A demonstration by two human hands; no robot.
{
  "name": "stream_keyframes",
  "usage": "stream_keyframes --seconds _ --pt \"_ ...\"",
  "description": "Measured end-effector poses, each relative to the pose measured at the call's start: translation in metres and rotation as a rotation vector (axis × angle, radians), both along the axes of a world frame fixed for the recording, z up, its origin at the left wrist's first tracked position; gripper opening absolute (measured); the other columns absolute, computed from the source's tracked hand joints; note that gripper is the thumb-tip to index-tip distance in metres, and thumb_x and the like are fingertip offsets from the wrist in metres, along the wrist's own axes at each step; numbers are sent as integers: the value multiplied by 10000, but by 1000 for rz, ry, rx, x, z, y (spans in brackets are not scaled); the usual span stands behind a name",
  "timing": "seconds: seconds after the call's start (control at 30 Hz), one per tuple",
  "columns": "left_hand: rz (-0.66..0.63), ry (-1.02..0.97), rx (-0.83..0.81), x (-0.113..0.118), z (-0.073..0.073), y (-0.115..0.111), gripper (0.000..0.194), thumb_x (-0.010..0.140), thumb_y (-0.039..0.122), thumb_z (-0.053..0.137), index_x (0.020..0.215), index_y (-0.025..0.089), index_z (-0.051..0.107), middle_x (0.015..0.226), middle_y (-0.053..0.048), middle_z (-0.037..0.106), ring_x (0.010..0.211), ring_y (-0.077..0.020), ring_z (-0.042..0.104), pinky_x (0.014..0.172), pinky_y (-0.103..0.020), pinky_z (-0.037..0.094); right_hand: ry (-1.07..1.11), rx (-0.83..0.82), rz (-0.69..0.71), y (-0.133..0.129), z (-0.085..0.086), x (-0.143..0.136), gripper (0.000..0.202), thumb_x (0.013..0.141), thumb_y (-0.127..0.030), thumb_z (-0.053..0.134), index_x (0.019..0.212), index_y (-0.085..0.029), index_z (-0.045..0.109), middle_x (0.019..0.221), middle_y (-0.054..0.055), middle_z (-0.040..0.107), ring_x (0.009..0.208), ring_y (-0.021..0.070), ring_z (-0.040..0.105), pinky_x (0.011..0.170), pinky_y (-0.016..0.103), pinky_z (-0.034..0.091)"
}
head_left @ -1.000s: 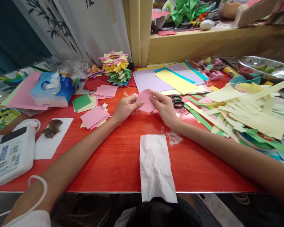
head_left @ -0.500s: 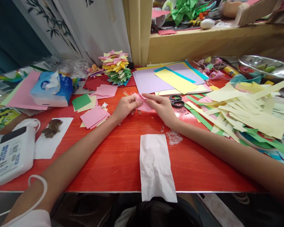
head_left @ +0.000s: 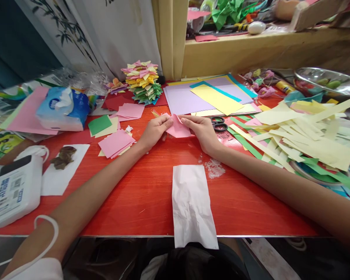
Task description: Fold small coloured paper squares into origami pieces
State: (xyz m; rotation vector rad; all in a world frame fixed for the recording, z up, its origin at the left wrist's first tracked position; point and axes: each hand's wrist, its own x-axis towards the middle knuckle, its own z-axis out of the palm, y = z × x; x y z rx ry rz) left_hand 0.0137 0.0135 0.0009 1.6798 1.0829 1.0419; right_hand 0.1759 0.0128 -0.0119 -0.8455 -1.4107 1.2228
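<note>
A small piece of pink paper [head_left: 179, 127], partly folded, is held between my two hands above the red table [head_left: 134, 182]. My left hand [head_left: 156, 130] pinches its left side, and my right hand [head_left: 203, 130] grips its upper right part with thumb and fingers. Black-handled scissors [head_left: 219, 124] lie just beyond my right hand. Left of my left hand rest a stack of pink squares [head_left: 116, 143] and more pink sheets [head_left: 130, 111]. Behind them stands a tiered stack of folded papers [head_left: 142, 82] in pink, yellow and green.
A crumpled white paper [head_left: 192, 202] hangs over the front edge. Cut strips [head_left: 303, 136] pile up at the right, near a metal bowl [head_left: 332, 81]. Lilac sheets [head_left: 181, 97] lie at the back. A tissue pack [head_left: 62, 109] and white device [head_left: 16, 190] are at left.
The pink paper now shows more of its surface between my hands, its near edge pointing down. My right fingers have shifted slightly on it, and both hands still hold it.
</note>
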Motion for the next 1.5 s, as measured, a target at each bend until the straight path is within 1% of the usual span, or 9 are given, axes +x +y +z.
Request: stream_keyframes --seconds 0.07,0.17,0.37,0.7,0.87,1.27,1.5 --pt "2 4 13 0 -1 0 293 789 440 498 660 178 484 488 39 473 368 -65 398 371 -221 270 22 -28 40 2 -2 0 330 736 -427 568 922 -180 681 815 34 669 736 126 581 670 265 466" --pt "15 30 23 0 -2 0 314 788 461 490 650 180 472 482 39 462 371 -64 398 372 -216 275 21 -67 62 3 -3 0 357 735 -456 559 910 -170 681 800 38 668 711 127 579 647 267 471" --pt "18 76 47 -2 -4 1 313 811 441 458 633 184 465 477 39 445 383 -69 396 392 -219 283 13 -92 81 4 -5 1 320 721 -423 591 874 -158 688 789 40 669 682 120 580 627 257 471" --pt "6 88 32 -1 -2 0 303 802 397 481 610 166 436 480 42 454 389 -58 410 388 -187 298 -19 -52 69 5 -9 4 337 730 -426 574 880 -148 692 767 46 664 672 130 570 613 260 455" --pt "5 103 30 -1 -2 0 291 800 387 484 615 166 445 480 42 461 387 -59 414 384 -182 306 -72 -30 43 6 -11 3 357 732 -448 559 866 -144 691 740 45 649 650 127 547 581 255 432" --pt "-12 119 18 0 -2 0 288 798 365 491 601 160 445 475 39 459 388 -61 424 386 -184 304 -162 23 8 6 -8 3 372 728 -469 547 750 -112 649 710 43 595 588 89 452 508 218 338" --pt "-31 145 29 0 -2 0 287 801 372 481 610 160 444 477 41 455 396 -61 430 394 -185 311 -192 17 -15 4 -5 2 356 730 -464 548 653 -119 579 610 11 500 542 71 379 486 211 294"
